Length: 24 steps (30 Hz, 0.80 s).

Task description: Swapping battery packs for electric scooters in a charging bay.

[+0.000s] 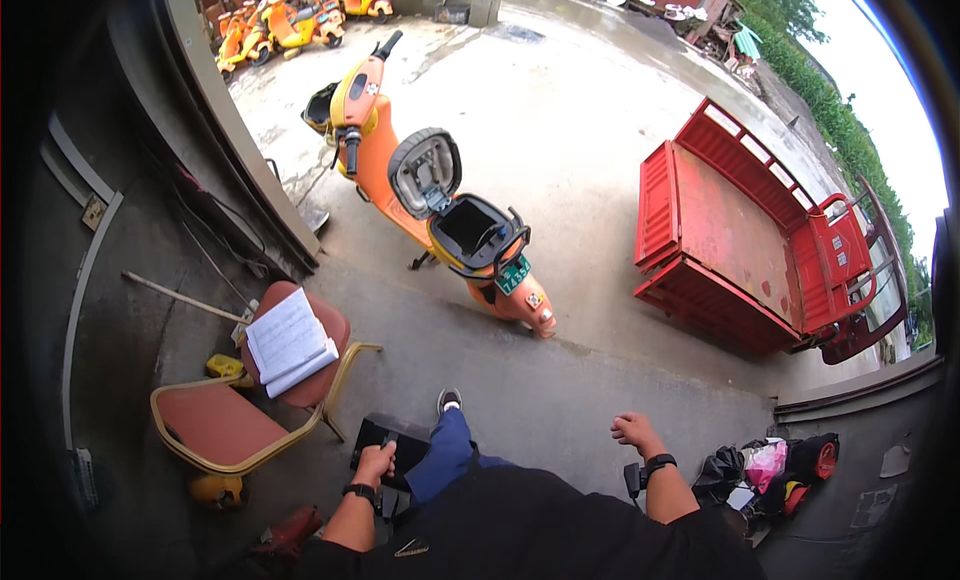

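My left hand (375, 462) grips the handle of a black box-shaped case, likely a scooter battery (401, 436), carried low beside my leg. Bent loosely and holding nothing I can see, my right hand (636, 432) hangs out to the side over the concrete floor. Ahead of me stands an orange and yellow electric scooter (386, 182), its rear towards me. Its seat (425, 171) is flipped up, and the storage compartment (471, 227) beneath shows a dark hollow. A green licence plate (513, 275) is fixed at the back.
To the left, a cushioned chair (225, 422) carries papers (289, 340); a wooden stick (180, 295) is beside it. A red cargo tricycle (739, 227) stands right. Bags and clutter (765, 467) lie by the right wall. More scooters (292, 21) are parked far left outside.
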Each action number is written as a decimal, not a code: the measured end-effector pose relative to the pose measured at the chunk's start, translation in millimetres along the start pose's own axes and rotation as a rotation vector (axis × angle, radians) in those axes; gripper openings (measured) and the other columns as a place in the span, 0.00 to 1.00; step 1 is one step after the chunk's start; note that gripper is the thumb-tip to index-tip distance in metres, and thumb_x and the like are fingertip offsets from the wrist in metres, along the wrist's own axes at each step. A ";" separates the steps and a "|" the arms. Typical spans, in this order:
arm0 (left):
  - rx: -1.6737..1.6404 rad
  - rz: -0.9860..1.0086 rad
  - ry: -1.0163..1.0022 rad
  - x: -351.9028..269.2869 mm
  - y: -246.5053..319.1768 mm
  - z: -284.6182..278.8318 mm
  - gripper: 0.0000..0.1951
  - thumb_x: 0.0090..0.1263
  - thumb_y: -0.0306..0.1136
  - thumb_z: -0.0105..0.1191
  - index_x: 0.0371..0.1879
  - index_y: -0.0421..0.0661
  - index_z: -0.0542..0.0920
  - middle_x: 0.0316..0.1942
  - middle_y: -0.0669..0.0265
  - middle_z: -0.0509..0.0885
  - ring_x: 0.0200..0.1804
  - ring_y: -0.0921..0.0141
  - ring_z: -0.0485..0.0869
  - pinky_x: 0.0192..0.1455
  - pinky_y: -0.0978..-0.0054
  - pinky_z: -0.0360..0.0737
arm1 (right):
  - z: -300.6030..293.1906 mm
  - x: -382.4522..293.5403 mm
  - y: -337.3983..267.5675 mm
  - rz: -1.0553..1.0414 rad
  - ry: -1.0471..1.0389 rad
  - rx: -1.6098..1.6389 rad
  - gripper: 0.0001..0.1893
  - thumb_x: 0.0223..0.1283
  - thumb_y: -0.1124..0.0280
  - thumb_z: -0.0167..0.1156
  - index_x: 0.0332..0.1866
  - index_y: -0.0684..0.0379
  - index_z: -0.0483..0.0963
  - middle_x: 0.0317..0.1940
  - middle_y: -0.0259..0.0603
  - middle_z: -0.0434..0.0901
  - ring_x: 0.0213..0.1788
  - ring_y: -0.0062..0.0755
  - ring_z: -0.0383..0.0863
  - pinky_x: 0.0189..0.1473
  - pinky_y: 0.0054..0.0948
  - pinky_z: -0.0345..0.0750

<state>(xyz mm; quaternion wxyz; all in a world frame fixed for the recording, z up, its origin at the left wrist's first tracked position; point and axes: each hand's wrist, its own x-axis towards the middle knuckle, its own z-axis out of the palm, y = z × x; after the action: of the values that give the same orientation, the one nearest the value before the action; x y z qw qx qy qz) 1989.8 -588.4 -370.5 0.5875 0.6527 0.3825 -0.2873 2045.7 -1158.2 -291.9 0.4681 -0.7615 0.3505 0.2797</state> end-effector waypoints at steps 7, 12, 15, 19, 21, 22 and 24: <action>0.129 -0.038 -0.075 39.6 114.6 11.1 0.18 0.70 0.45 0.56 0.24 0.42 0.75 0.17 0.67 0.74 0.18 0.73 0.73 0.21 0.73 0.71 | 7.8 21.5 -44.9 0.087 -0.025 0.014 0.18 0.65 0.65 0.55 0.55 0.64 0.74 0.41 0.43 0.83 0.38 0.32 0.84 0.38 0.29 0.80; 0.284 -0.020 -0.125 56.0 183.1 21.8 0.20 0.70 0.46 0.56 0.25 0.40 0.76 0.17 0.67 0.75 0.18 0.73 0.73 0.21 0.74 0.71 | 24.3 45.2 -82.5 0.029 -0.035 0.102 0.19 0.66 0.64 0.54 0.56 0.65 0.73 0.44 0.45 0.82 0.42 0.33 0.83 0.43 0.31 0.80; 0.427 -0.006 -0.135 76.1 220.4 27.8 0.20 0.70 0.47 0.55 0.25 0.40 0.76 0.17 0.66 0.75 0.18 0.73 0.73 0.21 0.73 0.71 | 29.8 66.6 -100.9 0.049 -0.051 0.185 0.19 0.66 0.63 0.55 0.57 0.65 0.73 0.44 0.45 0.83 0.45 0.33 0.83 0.45 0.32 0.80; 0.500 -0.019 -0.133 110.1 270.1 33.2 0.21 0.70 0.47 0.54 0.23 0.40 0.77 0.15 0.66 0.76 0.17 0.73 0.74 0.21 0.73 0.72 | 34.0 107.0 -129.0 0.064 -0.095 0.300 0.20 0.67 0.63 0.54 0.58 0.65 0.72 0.47 0.47 0.81 0.47 0.36 0.82 0.47 0.33 0.79; 0.547 -0.015 -0.119 124.3 298.8 36.4 0.21 0.70 0.47 0.54 0.22 0.40 0.76 0.15 0.65 0.75 0.17 0.72 0.74 0.21 0.73 0.72 | 36.9 130.8 -154.8 0.052 -0.110 0.306 0.21 0.65 0.62 0.56 0.58 0.65 0.73 0.47 0.44 0.82 0.47 0.33 0.82 0.47 0.33 0.79; 0.571 -0.032 -0.112 128.8 312.3 39.5 0.21 0.70 0.46 0.54 0.23 0.40 0.76 0.15 0.65 0.76 0.16 0.72 0.74 0.21 0.73 0.73 | 39.3 144.7 -172.8 0.042 -0.131 0.346 0.21 0.65 0.62 0.56 0.58 0.65 0.73 0.47 0.44 0.82 0.47 0.33 0.82 0.47 0.33 0.79; 0.541 -0.024 -0.107 135.2 338.6 41.9 0.20 0.71 0.45 0.54 0.23 0.41 0.76 0.15 0.66 0.75 0.17 0.73 0.74 0.20 0.73 0.72 | 52.5 162.0 -204.9 -0.036 -0.261 0.286 0.22 0.65 0.61 0.57 0.58 0.65 0.73 0.46 0.44 0.82 0.47 0.32 0.82 0.48 0.31 0.79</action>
<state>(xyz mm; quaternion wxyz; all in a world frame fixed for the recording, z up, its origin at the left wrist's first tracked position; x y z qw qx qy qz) 2349.6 -613.7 -302.7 0.4077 0.7650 0.2680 -0.4203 2300.4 -1089.8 -329.5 0.6178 -0.6508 0.3092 0.3148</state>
